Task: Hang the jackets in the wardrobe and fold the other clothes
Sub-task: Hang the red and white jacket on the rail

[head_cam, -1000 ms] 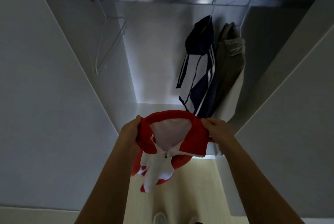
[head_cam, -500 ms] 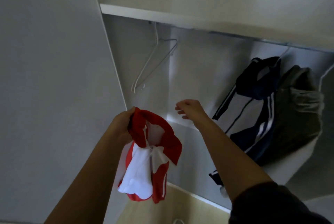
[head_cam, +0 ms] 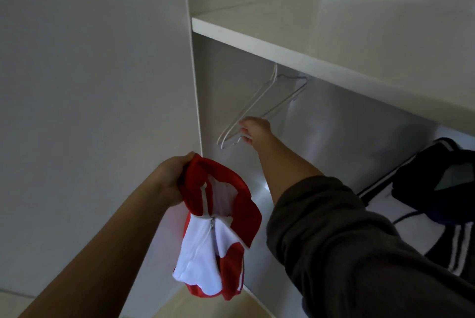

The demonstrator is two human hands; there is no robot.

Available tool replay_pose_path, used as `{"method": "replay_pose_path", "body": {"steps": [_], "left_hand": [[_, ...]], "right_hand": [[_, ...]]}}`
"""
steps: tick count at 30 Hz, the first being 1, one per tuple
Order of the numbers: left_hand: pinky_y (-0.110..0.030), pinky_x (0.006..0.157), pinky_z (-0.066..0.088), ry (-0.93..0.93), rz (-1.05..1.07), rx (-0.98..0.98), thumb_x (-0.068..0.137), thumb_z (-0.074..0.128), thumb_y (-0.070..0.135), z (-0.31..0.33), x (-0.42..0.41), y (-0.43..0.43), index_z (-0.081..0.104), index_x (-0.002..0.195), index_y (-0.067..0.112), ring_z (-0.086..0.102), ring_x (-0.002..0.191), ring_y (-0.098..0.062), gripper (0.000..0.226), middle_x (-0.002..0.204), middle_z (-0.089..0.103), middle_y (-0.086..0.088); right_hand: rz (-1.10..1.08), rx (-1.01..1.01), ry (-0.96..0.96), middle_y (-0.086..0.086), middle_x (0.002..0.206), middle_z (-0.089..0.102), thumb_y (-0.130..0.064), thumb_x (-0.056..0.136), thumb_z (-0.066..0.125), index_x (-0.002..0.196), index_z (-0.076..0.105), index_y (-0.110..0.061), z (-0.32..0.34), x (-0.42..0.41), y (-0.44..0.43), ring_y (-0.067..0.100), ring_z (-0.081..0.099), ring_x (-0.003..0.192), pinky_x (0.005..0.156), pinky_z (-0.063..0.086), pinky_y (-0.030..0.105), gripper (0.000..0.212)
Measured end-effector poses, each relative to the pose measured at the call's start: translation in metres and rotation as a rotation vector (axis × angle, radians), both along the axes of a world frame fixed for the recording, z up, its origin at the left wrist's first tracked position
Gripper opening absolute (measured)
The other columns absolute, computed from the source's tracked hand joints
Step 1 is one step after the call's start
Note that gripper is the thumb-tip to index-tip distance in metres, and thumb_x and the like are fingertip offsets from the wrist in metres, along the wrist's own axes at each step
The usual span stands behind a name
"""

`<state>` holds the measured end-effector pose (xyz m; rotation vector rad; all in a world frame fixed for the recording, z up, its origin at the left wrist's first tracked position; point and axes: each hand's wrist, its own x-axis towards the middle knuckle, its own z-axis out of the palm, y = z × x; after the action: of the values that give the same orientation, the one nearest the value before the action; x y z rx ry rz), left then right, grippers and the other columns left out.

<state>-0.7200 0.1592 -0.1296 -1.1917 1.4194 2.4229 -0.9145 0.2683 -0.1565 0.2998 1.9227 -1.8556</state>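
Red and white jacket (head_cam: 213, 240) hangs down below the white hanger (head_cam: 259, 109) and a little to its left. It is outside the wardrobe (head_cam: 196, 102), not on the hanger. The left hand (head_cam: 172, 181) grips it by the red collar, with the fingers curled round the cloth. The zip is partly done up and the collar gapes open at the top. The rest of the jacket droops in a loose bunch.

The white hanger is thin, with no clothes on it. Its hook goes up under the shelf (head_cam: 282, 45), just above it, and the top of the hook is hidden there. The hanger tilts, with one end low and to the left.

The right hand (head_cam: 253, 131) is up at the low end of the hanger. Its fingers (head_cam: 246, 137) are bent and right by the wire. I cannot tell if they have closed round it or only touch it. A grey sleeve (head_cam: 347, 240) covers that arm past the elbow, down and to the right of the hanger.

A dark blue jacket (head_cam: 431, 189) with white stripes hangs inside the wardrobe, far to the right of the hanger and lower in the picture. Its top is hidden behind the shelf.

A bit of pale floor (head_cam: 174, 302) shows far below the hanger.
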Motion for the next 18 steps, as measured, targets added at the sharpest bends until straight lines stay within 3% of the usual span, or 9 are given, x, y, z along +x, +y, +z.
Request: {"method": "replay_pose_path", "body": {"steps": [4,8,11,15,18], "left_hand": [[-0.031,0.049,0.055,0.017,0.022,0.015,0.096,0.052,0.025,0.003,-0.001,-0.003,0.062,0.086,0.003,0.060,0.066,-0.023,0.027,0.063,0.067,-0.013],[-0.030,0.051,0.055,0.031,0.033,0.018,0.097,0.050,0.025,0.003,0.003,-0.004,0.061,0.086,0.002,0.059,0.068,-0.023,0.028,0.065,0.066,-0.013],[-0.036,0.063,0.055,0.036,0.048,0.019,0.097,0.051,0.026,0.001,0.007,-0.005,0.061,0.087,0.002,0.060,0.070,-0.024,0.028,0.064,0.068,-0.013],[-0.032,0.056,0.055,0.056,0.059,0.038,0.098,0.050,0.025,-0.001,0.011,0.000,0.060,0.085,0.001,0.058,0.068,-0.023,0.028,0.066,0.065,-0.013],[-0.028,0.050,0.053,0.089,0.048,0.083,0.098,0.049,0.024,-0.004,0.015,0.007,0.058,0.080,0.004,0.055,0.066,-0.022,0.029,0.065,0.061,-0.012]], "right_hand": [[0.025,0.065,0.016,-0.001,0.072,0.058,-0.014,0.090,0.057,0.077,0.057,-0.012,-0.006,-0.010,-0.011,0.010,0.055,0.066,0.059,0.046,0.025,0.013],[0.002,0.022,0.043,0.003,0.068,0.057,-0.009,0.090,0.056,0.070,0.056,-0.011,-0.014,-0.012,-0.018,0.012,0.052,0.058,0.056,0.042,0.025,0.020],[-0.047,-0.029,0.095,0.007,0.066,0.058,-0.004,0.088,0.053,0.067,0.055,-0.010,-0.018,-0.008,-0.017,0.015,0.054,0.056,0.056,0.045,0.026,0.022],[-0.111,-0.181,0.130,0.008,0.072,0.058,-0.004,0.095,0.046,0.090,0.052,-0.007,-0.019,0.009,-0.001,0.018,0.057,0.061,0.060,0.051,0.032,0.009],[-0.177,-0.205,0.159,0.008,0.071,0.056,-0.005,0.097,0.045,0.102,0.050,-0.008,-0.015,0.024,0.020,0.018,0.052,0.055,0.052,0.048,0.029,0.008]]}}
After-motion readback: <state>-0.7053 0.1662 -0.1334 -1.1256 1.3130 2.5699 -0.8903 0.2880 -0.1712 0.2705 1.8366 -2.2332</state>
